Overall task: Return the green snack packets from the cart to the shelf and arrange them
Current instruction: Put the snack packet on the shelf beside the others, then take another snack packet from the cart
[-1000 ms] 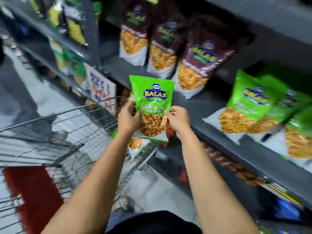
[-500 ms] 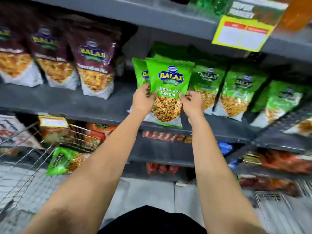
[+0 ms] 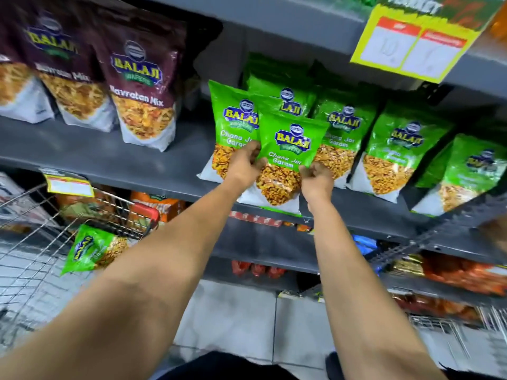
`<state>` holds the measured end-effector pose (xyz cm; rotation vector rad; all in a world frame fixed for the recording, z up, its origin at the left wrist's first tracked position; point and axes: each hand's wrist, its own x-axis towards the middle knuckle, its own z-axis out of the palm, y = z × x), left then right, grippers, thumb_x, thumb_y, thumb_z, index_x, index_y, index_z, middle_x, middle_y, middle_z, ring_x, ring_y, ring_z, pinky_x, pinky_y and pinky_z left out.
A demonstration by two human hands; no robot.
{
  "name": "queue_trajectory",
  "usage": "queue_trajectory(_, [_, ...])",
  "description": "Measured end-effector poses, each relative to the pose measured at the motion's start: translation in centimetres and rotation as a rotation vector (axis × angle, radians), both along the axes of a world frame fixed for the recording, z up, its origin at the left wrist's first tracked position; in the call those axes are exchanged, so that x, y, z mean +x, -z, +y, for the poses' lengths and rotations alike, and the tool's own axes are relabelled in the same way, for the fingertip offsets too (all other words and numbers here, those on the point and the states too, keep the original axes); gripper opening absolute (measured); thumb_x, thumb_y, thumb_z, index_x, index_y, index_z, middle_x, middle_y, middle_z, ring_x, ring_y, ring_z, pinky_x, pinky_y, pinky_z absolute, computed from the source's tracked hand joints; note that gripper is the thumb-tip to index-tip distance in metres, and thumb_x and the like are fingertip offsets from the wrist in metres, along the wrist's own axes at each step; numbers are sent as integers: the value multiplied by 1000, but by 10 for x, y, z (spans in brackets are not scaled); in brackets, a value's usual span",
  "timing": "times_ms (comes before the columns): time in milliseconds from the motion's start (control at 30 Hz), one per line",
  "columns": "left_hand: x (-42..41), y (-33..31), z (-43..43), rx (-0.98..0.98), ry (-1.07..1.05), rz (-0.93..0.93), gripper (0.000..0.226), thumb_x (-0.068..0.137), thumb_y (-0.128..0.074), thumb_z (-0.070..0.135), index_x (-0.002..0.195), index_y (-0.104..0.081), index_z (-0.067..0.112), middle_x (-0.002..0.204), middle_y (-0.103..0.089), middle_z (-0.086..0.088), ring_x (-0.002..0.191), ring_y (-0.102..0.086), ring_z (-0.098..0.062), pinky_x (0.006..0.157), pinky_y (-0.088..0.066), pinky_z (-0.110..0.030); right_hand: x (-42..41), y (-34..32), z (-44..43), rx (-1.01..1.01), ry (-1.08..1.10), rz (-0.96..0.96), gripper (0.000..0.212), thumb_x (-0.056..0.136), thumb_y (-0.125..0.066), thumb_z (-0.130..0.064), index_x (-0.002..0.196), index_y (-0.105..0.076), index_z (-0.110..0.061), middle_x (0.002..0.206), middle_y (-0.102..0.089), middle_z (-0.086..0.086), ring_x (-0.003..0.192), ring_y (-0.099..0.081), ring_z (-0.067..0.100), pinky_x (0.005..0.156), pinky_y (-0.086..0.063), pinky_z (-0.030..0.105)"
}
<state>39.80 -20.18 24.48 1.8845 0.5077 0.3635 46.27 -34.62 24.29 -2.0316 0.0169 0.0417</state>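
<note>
A green Balaji snack packet (image 3: 288, 157) stands upright at the front edge of the grey shelf (image 3: 109, 157). My left hand (image 3: 245, 165) grips its left side and my right hand (image 3: 317, 181) grips its right side. Behind it stand more green packets: one at the left (image 3: 233, 124), one behind at the top (image 3: 285, 100), and others to the right (image 3: 395, 157). One green packet (image 3: 90, 249) lies in the wire cart (image 3: 33, 242) at the lower left.
Maroon Balaji packets (image 3: 142, 102) fill the shelf's left part. A yellow price sign (image 3: 411, 42) hangs from the shelf above. Lower shelves (image 3: 452, 272) hold orange and red packets. The cart's red-handled rim (image 3: 145, 212) sits close to my left forearm.
Both hands have carried the green packet from above the cart over to the shelf and lowered it in front of the row of green packets. My view has swung right, toward the shelf.
</note>
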Motion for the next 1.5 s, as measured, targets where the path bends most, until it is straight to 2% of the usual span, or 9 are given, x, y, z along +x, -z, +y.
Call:
queue_trajectory(133, [-6,-4,6,-14,-27,-94,39,82,-71,7,118,-56,1,97,-59,-4,88,-56,-14,83,-51,-18,-3,-6,7,-93,21,-85,16,91,-58,-19,99,-55,-5,93,-60,9,86,-55,21,71,-39,24])
queue_trajectory(267, [-29,-1,23,96,-142,-213,32,77,-75,12,105,-62,5,103,-67,-8,89,-63,-14,72,-48,-6,-26,-20,27,-384,153,-331,44,85,-59,-31,119,-48,-6,126,-54,17,117,-49,36,89,-48,45])
queue_trajectory(400, [-78,10,56,266,-326,-328,33,78,-73,24,104,-62,8,104,-65,-8,93,-64,-19,78,-52,-26,-60,-30,74,-569,54,-536,59,82,-56,-41,129,-44,-7,140,-45,17,131,-40,36,104,-38,51])
queue_trajectory(600, [-178,31,119,262,-644,-211,39,80,-70,32,111,-56,14,112,-57,-3,102,-54,-15,81,-47,-25,-126,-17,179,-497,-326,-826,55,83,-53,-41,127,-52,-7,137,-50,19,133,-40,40,111,-32,52])
queue_trajectory(667, [-277,72,184,179,-953,-86,43,78,-72,33,112,-55,13,114,-58,-5,108,-54,-20,90,-44,-30,-212,24,275,-443,-684,-844,53,86,-52,-38,125,-52,-2,134,-51,23,132,-40,43,110,-33,54])
queue_trajectory(867, [-313,113,206,1,-1084,86,50,77,-71,39,113,-54,9,114,-57,-11,112,-53,-27,97,-42,-37,-245,71,315,-396,-954,-915,44,88,-54,-30,119,-55,0,130,-53,25,132,-40,44,112,-25,44])
queue_trajectory(1133, [-342,220,224,-240,-1096,206,46,79,-71,37,111,-55,8,110,-62,-11,108,-55,-24,92,-44,-34,-272,189,359,-646,-1372,-605,41,83,-45,-31,107,-60,-1,113,-59,22,110,-54,39,98,-37,39])
queue_trajectory(1333, [-328,301,226,-467,-1002,412,51,77,-66,51,105,-58,9,103,-69,-10,98,-64,-29,79,-50,-35,-250,271,368,-916,-1337,-319,33,84,-57,-23,104,-59,3,105,-59,27,100,-56,43,89,-44,43])
queue_trajectory(1500, [-308,338,230,-684,-936,411,69,76,-63,61,121,-53,9,118,-65,-12,110,-61,-29,92,-49,-30,-226,299,379,-1129,-1242,-99,40,89,-55,-11,126,-48,3,123,-55,27,115,-53,39,94,-42,38])
